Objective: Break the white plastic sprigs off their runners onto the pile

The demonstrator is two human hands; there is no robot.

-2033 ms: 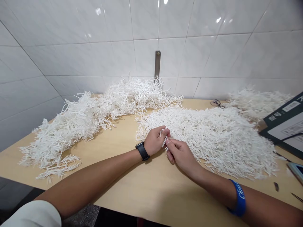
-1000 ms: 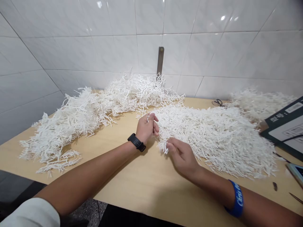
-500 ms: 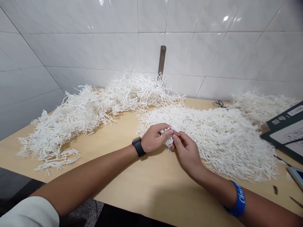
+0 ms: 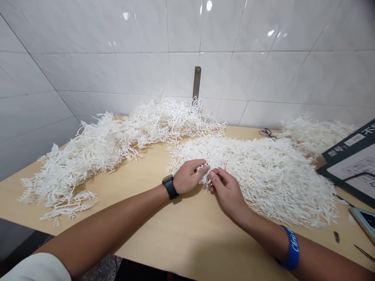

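Observation:
My left hand point(image 4: 190, 175), with a black watch at the wrist, is closed on a small white branching piece point(image 4: 206, 181). Close beside it on the right, my right hand point(image 4: 227, 189) has its thumb and fingers pinched at the edge of that piece; what lies between these fingertips is too small to make out. Both hands are over the near left edge of a wide flat heap of white branching pieces point(image 4: 263, 171). A second, looser heap point(image 4: 102, 144) curves along the back and left of the wooden table point(image 4: 164, 234).
A metal bar point(image 4: 196, 84) stands upright against the tiled wall. Another white heap point(image 4: 316, 130) lies at the back right, near a black cord point(image 4: 267, 133). At the right are a dark green printed box point(image 4: 351, 156), a phone point(image 4: 363, 222), tweezers point(image 4: 365, 251) and a small dark object point(image 4: 336, 236).
The view has tilted up slightly and shifted right. My right fingertips have drawn a little away from my left fingertips, while the white piece stays in my left hand.

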